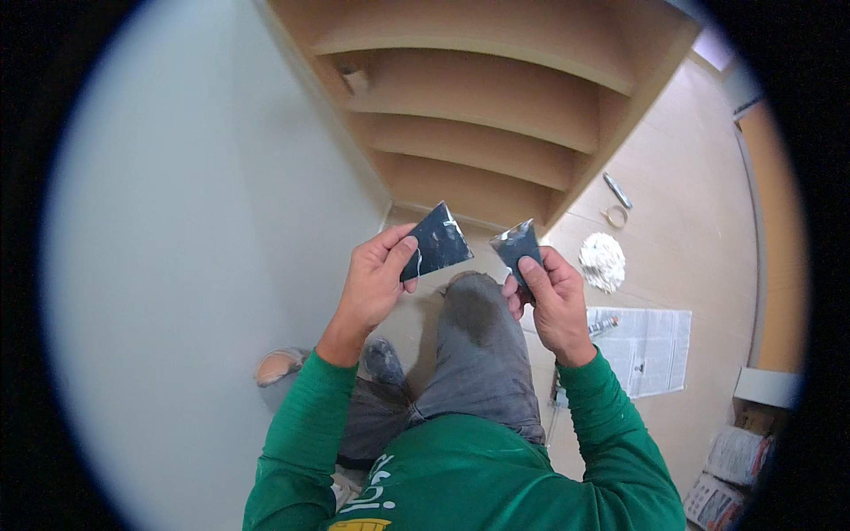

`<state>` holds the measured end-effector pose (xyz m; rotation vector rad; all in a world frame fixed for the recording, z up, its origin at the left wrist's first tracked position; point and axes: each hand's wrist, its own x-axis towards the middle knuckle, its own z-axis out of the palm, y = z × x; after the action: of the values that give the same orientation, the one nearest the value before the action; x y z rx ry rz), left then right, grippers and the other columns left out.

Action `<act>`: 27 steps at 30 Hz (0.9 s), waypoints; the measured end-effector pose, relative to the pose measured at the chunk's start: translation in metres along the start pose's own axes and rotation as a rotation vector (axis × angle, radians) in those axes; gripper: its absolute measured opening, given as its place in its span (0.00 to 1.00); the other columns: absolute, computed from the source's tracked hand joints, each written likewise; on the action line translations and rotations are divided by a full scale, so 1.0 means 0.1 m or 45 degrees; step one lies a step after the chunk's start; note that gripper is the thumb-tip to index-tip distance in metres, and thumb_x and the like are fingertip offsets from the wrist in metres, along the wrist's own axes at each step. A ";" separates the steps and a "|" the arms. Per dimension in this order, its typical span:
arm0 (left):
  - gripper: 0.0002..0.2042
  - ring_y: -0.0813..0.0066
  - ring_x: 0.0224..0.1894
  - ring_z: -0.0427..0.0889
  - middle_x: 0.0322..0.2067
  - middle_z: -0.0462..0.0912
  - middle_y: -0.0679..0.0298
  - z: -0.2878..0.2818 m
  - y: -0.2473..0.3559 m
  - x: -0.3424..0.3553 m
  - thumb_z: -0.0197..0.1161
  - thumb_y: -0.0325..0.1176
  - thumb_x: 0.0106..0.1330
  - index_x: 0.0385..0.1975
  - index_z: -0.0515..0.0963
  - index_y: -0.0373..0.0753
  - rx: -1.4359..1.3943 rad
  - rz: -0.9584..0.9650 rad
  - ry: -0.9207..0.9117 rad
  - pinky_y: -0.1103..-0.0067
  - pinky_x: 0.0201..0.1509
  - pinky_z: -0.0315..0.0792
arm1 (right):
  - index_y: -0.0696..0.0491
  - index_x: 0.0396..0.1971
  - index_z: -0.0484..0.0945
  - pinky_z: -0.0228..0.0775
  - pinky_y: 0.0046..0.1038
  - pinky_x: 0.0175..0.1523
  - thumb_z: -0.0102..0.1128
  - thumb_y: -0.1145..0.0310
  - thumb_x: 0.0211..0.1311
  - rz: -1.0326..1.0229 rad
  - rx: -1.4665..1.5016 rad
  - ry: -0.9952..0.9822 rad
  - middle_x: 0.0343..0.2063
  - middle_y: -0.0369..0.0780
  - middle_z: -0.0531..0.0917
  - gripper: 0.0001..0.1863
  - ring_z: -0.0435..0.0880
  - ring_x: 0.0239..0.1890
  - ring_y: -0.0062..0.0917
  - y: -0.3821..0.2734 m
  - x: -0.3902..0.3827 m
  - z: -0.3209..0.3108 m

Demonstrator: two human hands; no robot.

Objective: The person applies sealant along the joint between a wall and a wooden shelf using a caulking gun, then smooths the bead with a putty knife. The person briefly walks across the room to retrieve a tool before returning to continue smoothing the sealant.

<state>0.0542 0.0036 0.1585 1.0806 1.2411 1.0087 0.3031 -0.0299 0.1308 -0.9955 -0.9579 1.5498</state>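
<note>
My left hand (374, 276) is closed on a dark, flat putty spreader (441, 241), thumb across its face. White smears mark the blade near its far corner. My right hand (552, 296) grips a smaller dark putty spreader (516, 243), which widens toward its far edge and has whitish residue along that edge. Both spreaders are held up above my bent knee (478, 310), a short gap apart and not touching. Green sleeves cover both my forearms.
A wooden shelf unit (469, 88) stands ahead, beside a pale wall (177, 265) on the left. On the floor to the right are a white lumpy heap (602, 262), a tape roll (617, 215), a slim grey tool (617, 190) and spread newspaper (660, 350). Folded papers (737, 456) lie lower right.
</note>
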 end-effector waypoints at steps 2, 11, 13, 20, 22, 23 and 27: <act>0.13 0.86 0.21 0.74 0.26 0.80 0.69 -0.22 0.00 -0.08 0.55 0.33 0.76 0.52 0.79 0.33 0.112 0.141 0.031 0.87 0.23 0.66 | 0.57 0.39 0.75 0.69 0.19 0.26 0.53 0.63 0.75 0.142 0.076 -0.112 0.26 0.37 0.82 0.11 0.78 0.21 0.17 0.06 0.08 0.21; 0.11 0.78 0.23 0.72 0.22 0.77 0.60 -1.01 -0.04 -0.07 0.58 0.27 0.72 0.51 0.82 0.36 0.629 0.746 0.246 0.78 0.29 0.68 | 0.55 0.37 0.75 0.68 0.20 0.24 0.52 0.64 0.75 0.252 0.168 -0.223 0.24 0.37 0.81 0.10 0.77 0.20 0.19 0.20 0.76 1.11; 0.12 0.73 0.23 0.73 0.22 0.77 0.58 -1.14 -0.04 -0.06 0.60 0.25 0.70 0.51 0.82 0.37 0.713 0.790 0.263 0.76 0.29 0.69 | 0.55 0.37 0.75 0.68 0.21 0.24 0.52 0.64 0.75 0.282 0.169 -0.255 0.24 0.37 0.81 0.10 0.77 0.20 0.19 0.20 0.87 1.22; 0.15 0.64 0.24 0.75 0.23 0.77 0.57 -1.31 -0.07 -0.01 0.62 0.22 0.66 0.51 0.82 0.40 1.003 0.903 0.311 0.71 0.29 0.70 | 0.55 0.38 0.74 0.68 0.20 0.24 0.51 0.64 0.75 0.310 0.228 -0.303 0.23 0.37 0.81 0.10 0.77 0.20 0.19 0.24 1.07 1.41; 0.15 0.63 0.24 0.75 0.23 0.77 0.57 -1.29 -0.10 0.02 0.61 0.22 0.65 0.52 0.82 0.39 1.065 0.936 0.324 0.70 0.30 0.70 | 0.55 0.38 0.74 0.68 0.20 0.24 0.52 0.64 0.75 0.319 0.249 -0.347 0.23 0.37 0.81 0.10 0.77 0.20 0.19 0.27 1.10 1.38; 0.16 0.62 0.25 0.75 0.23 0.77 0.57 -1.28 -0.11 0.02 0.62 0.22 0.65 0.52 0.82 0.40 1.078 0.940 0.326 0.70 0.30 0.70 | 0.55 0.38 0.74 0.68 0.20 0.24 0.52 0.64 0.75 0.321 0.262 -0.369 0.23 0.37 0.81 0.10 0.77 0.20 0.19 0.28 1.11 1.37; 0.15 0.60 0.24 0.76 0.24 0.78 0.56 -1.26 -0.21 0.09 0.61 0.24 0.66 0.52 0.81 0.39 1.069 0.959 0.333 0.69 0.30 0.71 | 0.55 0.39 0.74 0.67 0.20 0.24 0.52 0.63 0.75 0.292 0.313 -0.363 0.24 0.37 0.80 0.11 0.76 0.20 0.18 0.37 1.13 1.29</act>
<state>-0.0704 0.0163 0.1335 2.2372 1.5578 1.2278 0.1542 0.0629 0.1267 -0.7415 -0.8394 1.9882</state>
